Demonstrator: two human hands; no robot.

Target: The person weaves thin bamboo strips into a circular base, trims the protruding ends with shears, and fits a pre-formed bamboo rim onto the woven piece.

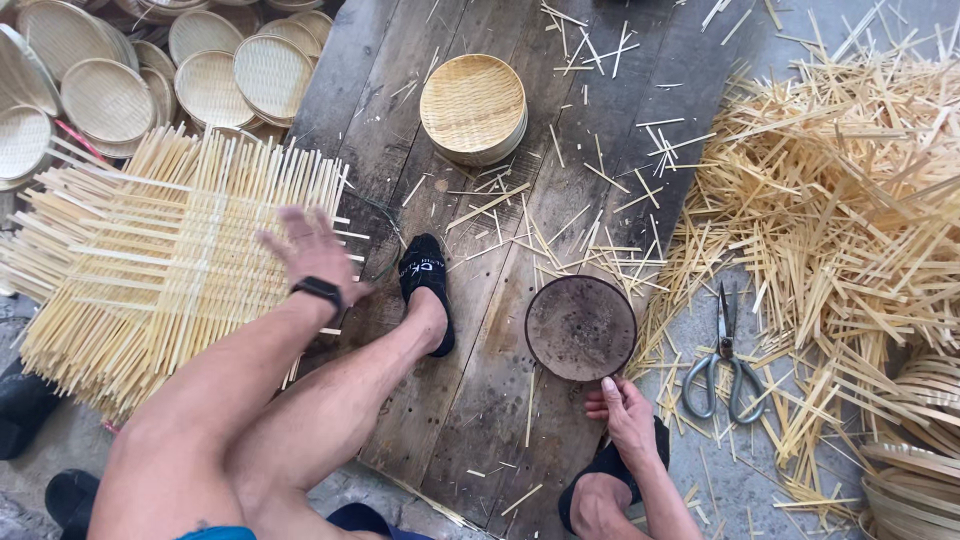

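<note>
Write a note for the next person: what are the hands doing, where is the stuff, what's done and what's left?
Left hand: open, reaching onto the woven mat stack, holding nothing.
Right hand: gripping the near edge of the dark round disc on the planks.
Scissors lie right of the disc, beside the strip pile.
Done: a stack of round trays on the planks, more trays at top left.
Left: the square mats are uncut; no mat lies under the disc yet.
</note>
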